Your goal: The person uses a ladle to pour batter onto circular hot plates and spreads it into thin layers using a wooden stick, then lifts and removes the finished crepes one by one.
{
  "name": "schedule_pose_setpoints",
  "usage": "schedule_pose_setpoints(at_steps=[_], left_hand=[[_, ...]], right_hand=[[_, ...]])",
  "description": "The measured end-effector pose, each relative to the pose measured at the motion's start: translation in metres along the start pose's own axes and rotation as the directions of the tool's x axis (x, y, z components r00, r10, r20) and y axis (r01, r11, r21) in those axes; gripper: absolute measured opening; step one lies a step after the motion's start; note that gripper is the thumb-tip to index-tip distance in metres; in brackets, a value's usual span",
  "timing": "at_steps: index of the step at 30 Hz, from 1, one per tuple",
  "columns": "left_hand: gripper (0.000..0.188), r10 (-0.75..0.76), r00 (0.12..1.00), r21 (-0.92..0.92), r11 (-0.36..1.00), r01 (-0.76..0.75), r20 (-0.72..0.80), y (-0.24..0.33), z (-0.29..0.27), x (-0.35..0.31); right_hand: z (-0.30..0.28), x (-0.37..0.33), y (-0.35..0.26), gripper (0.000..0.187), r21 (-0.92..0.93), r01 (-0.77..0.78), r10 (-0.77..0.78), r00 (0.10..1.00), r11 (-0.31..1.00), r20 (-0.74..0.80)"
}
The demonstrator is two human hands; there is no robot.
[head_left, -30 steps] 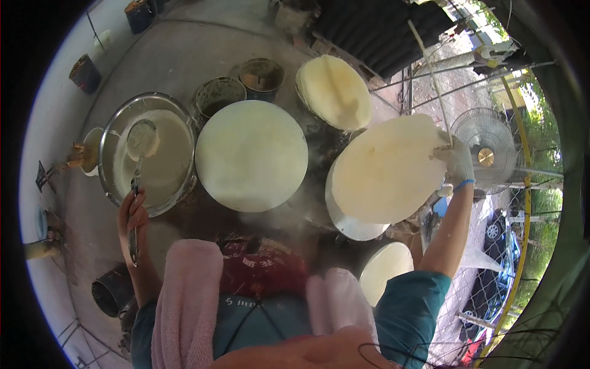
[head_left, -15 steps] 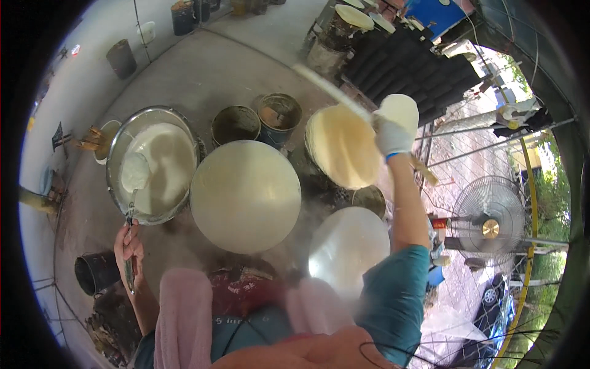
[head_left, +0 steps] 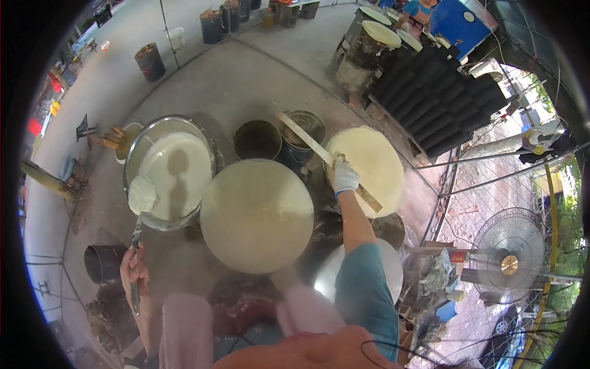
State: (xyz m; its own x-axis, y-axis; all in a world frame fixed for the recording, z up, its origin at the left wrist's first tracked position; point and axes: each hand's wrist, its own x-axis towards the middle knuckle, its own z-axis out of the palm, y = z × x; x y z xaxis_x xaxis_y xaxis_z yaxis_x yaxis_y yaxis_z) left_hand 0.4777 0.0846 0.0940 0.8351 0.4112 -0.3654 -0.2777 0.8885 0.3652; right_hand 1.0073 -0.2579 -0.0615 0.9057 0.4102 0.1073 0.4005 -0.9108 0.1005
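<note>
My bare left hand is closed round the handle of a ladle. Its bowl, full of white batter, rests over the left inner edge of a wide metal basin. White batter fills much of that basin. My right hand, in a white glove, grips a long flat wooden stick across a round, pale stack of thin sheets. Between both hands lies a large round griddle with a pale surface and steam about it. A shiny round metal surface is partly hidden by my right arm.
Two dark buckets stand beyond the griddle. Black stacked tiles lie at the far right, near drums and another person. A large fan and wire fence are on the right; a black bucket sits at near left.
My right hand has come left and nearer with the stick, now over the stack; the pale rounded piece beside it no longer shows there. The ladle has shifted toward the basin's left edge.
</note>
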Motion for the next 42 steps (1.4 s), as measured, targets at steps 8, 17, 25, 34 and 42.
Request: schedule_pose_setpoints(at_steps=[8,17,25,34,42], left_hand=[[0.032,-0.136,0.986,-0.053,0.989,0.141,0.096,0.004,0.012,0.010],[0.025,-0.115,0.976,0.010,0.993,0.119,-0.187,0.040,0.029,0.044],[0.018,-0.355,0.910,0.871,0.492,-0.015,0.216,-0.031,0.093,0.085],[0.019,-0.915,0.402,0.877,0.193,0.441,0.000,-0.232,0.141,0.067],[0.027,-0.974,0.226,0.920,0.096,0.381,0.008,-0.465,0.154,-0.004]], right_hand=[[-0.029,0.026,-0.015,0.023,0.154,-0.035,0.022,0.996,0.987,0.089],[-0.124,-0.220,-0.095,0.063,0.623,-0.431,0.297,0.902,0.652,0.313],[-0.113,-0.434,-0.089,0.047,0.829,-0.558,0.529,0.715,0.037,0.457],[-0.108,-0.598,-0.046,0.063,0.868,-0.451,0.787,0.450,-0.207,0.422],[-0.107,-0.667,0.025,0.057,0.820,-0.552,0.853,0.345,-0.154,0.392]])
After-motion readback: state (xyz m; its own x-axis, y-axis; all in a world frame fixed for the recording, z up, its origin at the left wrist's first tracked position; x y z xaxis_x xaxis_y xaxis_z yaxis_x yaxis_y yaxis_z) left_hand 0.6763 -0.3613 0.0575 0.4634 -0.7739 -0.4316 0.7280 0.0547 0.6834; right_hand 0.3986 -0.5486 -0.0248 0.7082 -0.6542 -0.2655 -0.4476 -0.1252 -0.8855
